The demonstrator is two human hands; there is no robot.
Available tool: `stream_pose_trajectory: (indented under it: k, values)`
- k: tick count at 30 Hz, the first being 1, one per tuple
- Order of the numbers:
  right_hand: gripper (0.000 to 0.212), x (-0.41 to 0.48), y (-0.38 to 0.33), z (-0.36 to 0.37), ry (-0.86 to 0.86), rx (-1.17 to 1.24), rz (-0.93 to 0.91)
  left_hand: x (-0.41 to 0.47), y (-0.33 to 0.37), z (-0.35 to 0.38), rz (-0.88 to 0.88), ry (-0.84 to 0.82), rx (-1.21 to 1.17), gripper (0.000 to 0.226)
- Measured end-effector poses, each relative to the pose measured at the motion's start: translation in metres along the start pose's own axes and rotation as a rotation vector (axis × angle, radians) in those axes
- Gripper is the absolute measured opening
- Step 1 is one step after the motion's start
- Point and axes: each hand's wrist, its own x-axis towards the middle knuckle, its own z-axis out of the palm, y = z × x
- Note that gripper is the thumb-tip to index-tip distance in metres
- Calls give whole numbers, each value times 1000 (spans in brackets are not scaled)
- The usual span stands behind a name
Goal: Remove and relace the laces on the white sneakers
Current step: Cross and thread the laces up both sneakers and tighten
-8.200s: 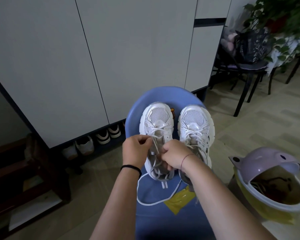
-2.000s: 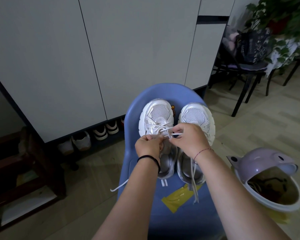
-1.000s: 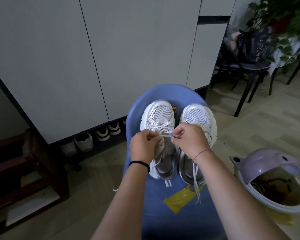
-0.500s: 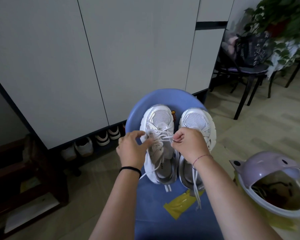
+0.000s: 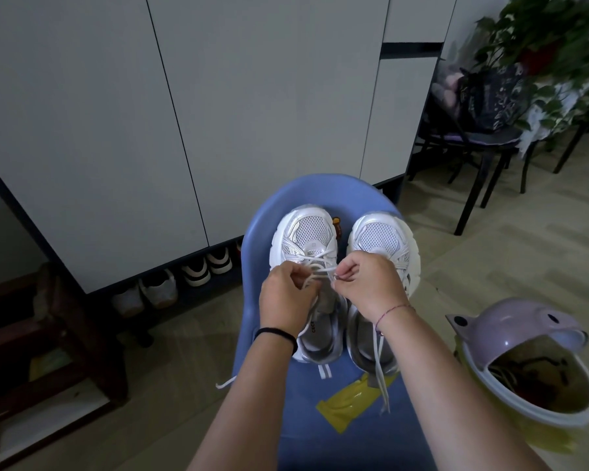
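Two white sneakers stand side by side, toes away from me, on a blue plastic chair (image 5: pixel 323 399). Over the left sneaker (image 5: pixel 306 239), my left hand (image 5: pixel 286 300) pinches its white lace (image 5: pixel 315 263) near the upper eyelets. My right hand (image 5: pixel 368 283) pinches the other end of that lace just right of the tongue. This hand covers much of the right sneaker (image 5: pixel 381 239). A loose lace end (image 5: pixel 380 372) hangs from under my right wrist over the right sneaker's heel. Another lace tip (image 5: pixel 225 382) dangles off the chair's left edge.
A yellow wrapper (image 5: pixel 351 402) lies on the chair seat. A lidded bin (image 5: pixel 524 362) with its lilac lid up stands at the right. White cupboard doors (image 5: pixel 184 113) face me, with shoes (image 5: pixel 198 270) beneath. A dark chair (image 5: pixel 480 144) and a plant (image 5: pixel 551 45) are at the far right.
My left hand has moved right, back onto the left sneaker's lace, and now pinches it. My right hand has kept its grip. The camera view has shifted slightly.
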Motion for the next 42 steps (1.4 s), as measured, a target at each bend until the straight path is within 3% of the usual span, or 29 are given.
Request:
stream_pose_trajectory:
  k: [12, 20, 22, 27, 42]
  values:
    - [14, -2, -3, -2, -3, -17, 8, 0, 0, -8, -100, -53, -38, 11]
    - [13, -1, -3, -2, -7, 1, 34, 8, -19, -39, -290, 273, 74, 27]
    - [12, -1, -3, -2, -10, 1, 34, 10, -25, -43, -326, 217, 11, 26]
    - [12, -2, -4, -1, -8, -7, 32, 7, -11, -32, -181, -83, -102, 31]
    - [14, -1, -2, -2, -8, -8, 23, 4, 1, -16, -73, -95, -29, 16]
